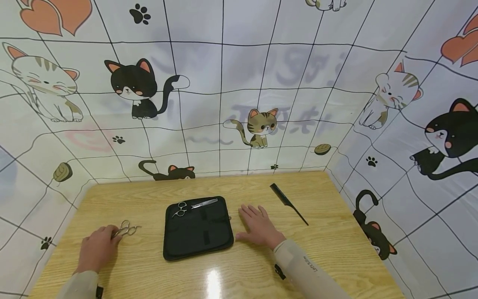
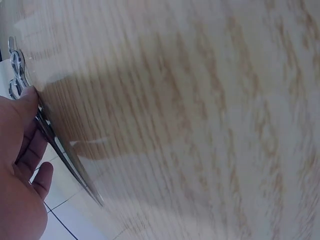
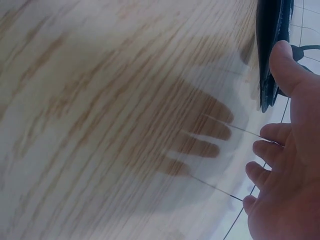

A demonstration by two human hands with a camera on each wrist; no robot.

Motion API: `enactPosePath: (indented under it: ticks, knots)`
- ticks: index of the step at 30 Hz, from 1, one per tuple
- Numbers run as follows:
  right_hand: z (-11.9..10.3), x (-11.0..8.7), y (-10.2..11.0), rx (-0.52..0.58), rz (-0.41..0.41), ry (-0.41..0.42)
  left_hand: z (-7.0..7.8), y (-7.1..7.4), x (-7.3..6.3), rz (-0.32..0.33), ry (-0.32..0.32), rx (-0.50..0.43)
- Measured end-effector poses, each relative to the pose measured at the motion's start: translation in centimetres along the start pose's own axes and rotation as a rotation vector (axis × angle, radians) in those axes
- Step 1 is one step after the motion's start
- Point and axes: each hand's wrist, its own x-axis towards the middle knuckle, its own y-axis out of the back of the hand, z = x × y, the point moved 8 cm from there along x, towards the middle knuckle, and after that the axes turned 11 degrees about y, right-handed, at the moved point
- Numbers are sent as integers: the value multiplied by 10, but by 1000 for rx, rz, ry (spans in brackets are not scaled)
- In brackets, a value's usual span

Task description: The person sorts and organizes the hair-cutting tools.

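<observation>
At the left of the table, my left hand [image 1: 98,248] pinches a pair of silver scissors [image 1: 127,228] between thumb and fingers. The finger rings point away from the palm, and the long blades [image 2: 75,167] run under the hand in the left wrist view. My right hand [image 1: 259,227] is low over the table, fingers spread and holding nothing. Its thumb reaches the right edge of a flat black zip case [image 1: 198,243]. A second pair of silver scissors [image 1: 203,204] lies across the upper part of that case.
A black tail comb [image 1: 282,195] lies on the wooden table [image 1: 257,274] to the right of my right hand, its thin handle pointing toward me. Behind the table and along its sides hangs a white cloth [image 1: 201,79] printed with cats and grid lines.
</observation>
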Motion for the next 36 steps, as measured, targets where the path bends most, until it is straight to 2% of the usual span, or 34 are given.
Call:
enactPosePath:
  ticks: [8, 16, 22, 31, 36]
  knots:
    - [-1, 0, 0, -3, -5, -1, 10, 0, -1, 12, -27, -16]
    - [-3, 1, 0, 2, 4, 15, 11, -6, -1, -31, -41, -25]
    - [-5, 0, -3, -31, -1, 29, 16, -8, -2, -22, -63, -44]
    - [-12, 1, -2, -41, 43, 93, 28, -3, -5, 5, -106, -28]
    - [-21, 4, -5, -17, 51, 149, 32, -4, -5, -13, -108, -33]
